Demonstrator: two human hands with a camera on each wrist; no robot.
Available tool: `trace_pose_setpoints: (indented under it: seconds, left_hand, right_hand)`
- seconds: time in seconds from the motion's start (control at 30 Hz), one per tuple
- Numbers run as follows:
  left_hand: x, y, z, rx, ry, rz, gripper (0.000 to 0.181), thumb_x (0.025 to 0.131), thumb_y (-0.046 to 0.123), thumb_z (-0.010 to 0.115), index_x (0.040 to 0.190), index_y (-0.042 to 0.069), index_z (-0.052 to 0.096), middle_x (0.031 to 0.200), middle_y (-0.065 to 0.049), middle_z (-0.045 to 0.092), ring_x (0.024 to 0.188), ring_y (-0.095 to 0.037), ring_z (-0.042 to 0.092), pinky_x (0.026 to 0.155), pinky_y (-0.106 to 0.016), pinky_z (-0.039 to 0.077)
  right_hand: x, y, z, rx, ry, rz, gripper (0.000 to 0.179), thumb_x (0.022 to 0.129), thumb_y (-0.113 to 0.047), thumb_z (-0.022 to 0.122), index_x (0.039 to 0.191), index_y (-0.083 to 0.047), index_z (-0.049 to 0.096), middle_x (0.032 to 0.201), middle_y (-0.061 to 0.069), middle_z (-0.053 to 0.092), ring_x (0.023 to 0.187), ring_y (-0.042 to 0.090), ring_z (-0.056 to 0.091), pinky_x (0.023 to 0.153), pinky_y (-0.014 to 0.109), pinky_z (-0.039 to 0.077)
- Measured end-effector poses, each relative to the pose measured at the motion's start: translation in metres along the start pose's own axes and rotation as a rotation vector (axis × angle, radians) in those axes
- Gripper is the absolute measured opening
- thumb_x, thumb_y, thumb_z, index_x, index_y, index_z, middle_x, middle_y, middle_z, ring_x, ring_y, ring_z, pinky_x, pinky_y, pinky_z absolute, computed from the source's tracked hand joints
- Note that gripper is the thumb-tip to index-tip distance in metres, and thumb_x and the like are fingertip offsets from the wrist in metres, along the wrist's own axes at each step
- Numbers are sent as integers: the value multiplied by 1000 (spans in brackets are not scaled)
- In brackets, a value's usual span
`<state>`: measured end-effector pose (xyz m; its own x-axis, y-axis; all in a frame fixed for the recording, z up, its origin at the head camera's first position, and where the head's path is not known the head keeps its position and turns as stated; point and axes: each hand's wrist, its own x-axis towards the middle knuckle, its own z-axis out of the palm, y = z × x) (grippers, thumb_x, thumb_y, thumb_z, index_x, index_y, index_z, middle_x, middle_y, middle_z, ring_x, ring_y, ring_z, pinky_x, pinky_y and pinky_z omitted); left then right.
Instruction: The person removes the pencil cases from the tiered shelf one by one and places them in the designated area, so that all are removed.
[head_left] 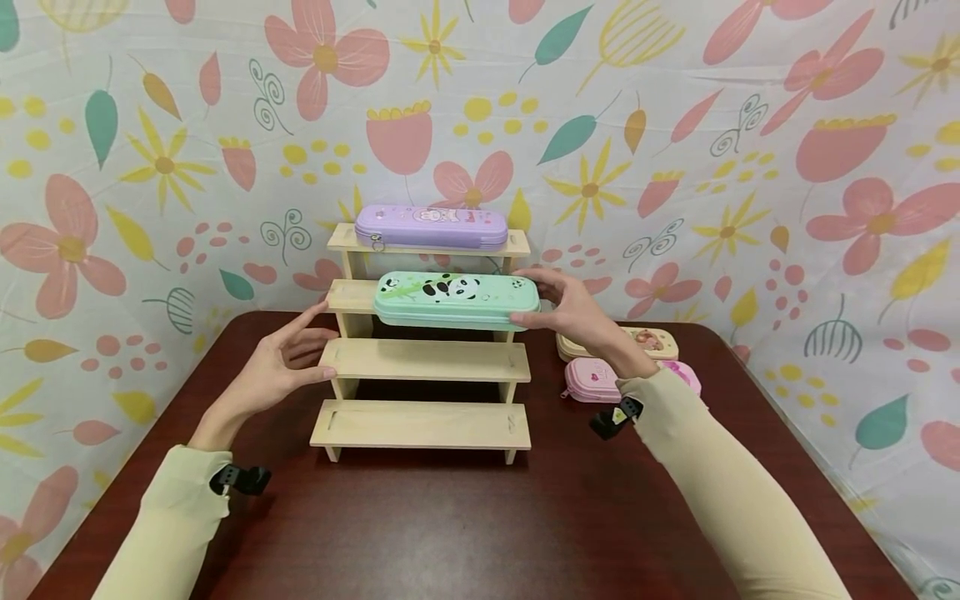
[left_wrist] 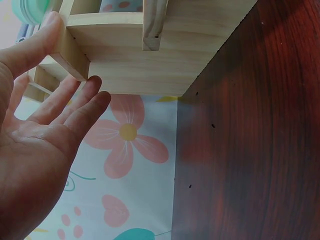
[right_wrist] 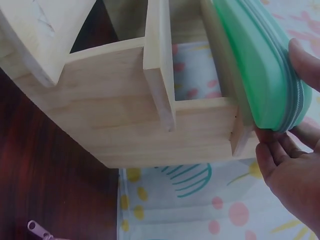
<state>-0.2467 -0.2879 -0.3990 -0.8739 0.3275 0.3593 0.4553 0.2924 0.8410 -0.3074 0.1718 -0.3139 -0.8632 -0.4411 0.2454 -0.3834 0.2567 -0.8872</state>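
1. Seen from the head camera, a glossy, dark reddish-brown wood-grained surface [head_left: 465, 525] has rounded far corners near 10 and 2 o'clock.
2. At about 11 o'clock on it is a pale wooden stand [head_left: 429, 359] with four stepped tiers, rising toward 12.
3. A lilac, oblong zipped case [head_left: 431, 227] lies on the top tier.
4. A mint-green, oblong panda-print case [head_left: 487, 308] is at the second tier, set toward 3 o'clock; whether it rests fully there is unclear.
5. On the surface near 2 o'clock lies a cream oblong case [head_left: 660, 337].
6. A pink zipped case [head_left: 592, 383], partly hidden, lies just to its 6 o'clock side.
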Motion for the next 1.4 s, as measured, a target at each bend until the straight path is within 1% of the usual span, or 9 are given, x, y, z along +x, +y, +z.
trace_pose_setpoints:
  seconds: [0.4,0.67,0.77,0.8,0.9,1.0,1.13,1.27,1.4]
  left_hand:
    - [0,-1,-1,4,3,5,96,91,-4,81,169,22,30,142,-27,59,131,-16,60,105,-25,49]
    - [1,1,0,14,1,6,96,92,-3,81,169,21,30,141,-28,59,130,-14,60,104,-22,49]
    - [1,1,0,20,0,5,95,92,-3,81,169,21,30,141,-28,59,131,-15,60,103,-21,49]
    - [1,1,0,21,0,4,95,92,-3,81,169,21,30,141,-28,59,131,-15,60,103,-21,49]
    - [1,1,0,27,-1,2,95,92,-2,81,169,21,30,141,-27,60,132,-18,59,104,-22,49]
    - [1,2,0,38,-2,0,95,92,-1,81,169,22,29,141,-26,60,133,-24,59,104,-22,49]
    - [0,3,0,55,2,-7,95,93,0,81,169,23,29,141,-26,60,134,-30,58,105,-26,49]
    - [0,2,0,64,2,-14,95,93,1,81,169,24,29,141,-25,60,134,-26,58,106,-29,49]
    - [0,2,1,61,2,-12,95,93,0,81,169,24,29,141,-25,60,132,-20,59,107,-30,49]
  right_hand:
    - [-25,5,-20,-6,18,50,67,89,-10,86,150,-9,58,135,13,64,117,26,60,87,27,55]
    - [-48,14,-30,37,6,45,66,90,-3,83,150,-3,55,134,16,62,114,25,62,83,26,59]
    - [-58,17,-37,15,2,32,65,91,-4,83,149,-2,55,133,16,63,113,23,61,77,25,58]
    - [-61,18,-39,6,2,36,64,91,-4,83,150,-4,56,133,15,64,110,22,62,69,24,57]
    - [-72,20,-49,-22,4,51,64,92,-6,83,150,-6,56,129,13,66,92,17,63,47,25,47]
    - [-83,22,-58,-23,9,60,64,92,-5,82,149,-6,56,121,14,67,70,18,57,36,28,37]
    - [-96,27,-68,-14,4,38,62,92,-2,81,148,-2,55,115,16,66,69,21,56,46,29,47]
    - [-111,34,-77,-13,-9,20,62,93,1,79,150,-2,54,120,12,66,85,20,64,65,29,59]
    - [-123,43,-87,-18,-7,-20,62,91,8,77,149,1,54,124,11,66,97,20,67,76,29,61]
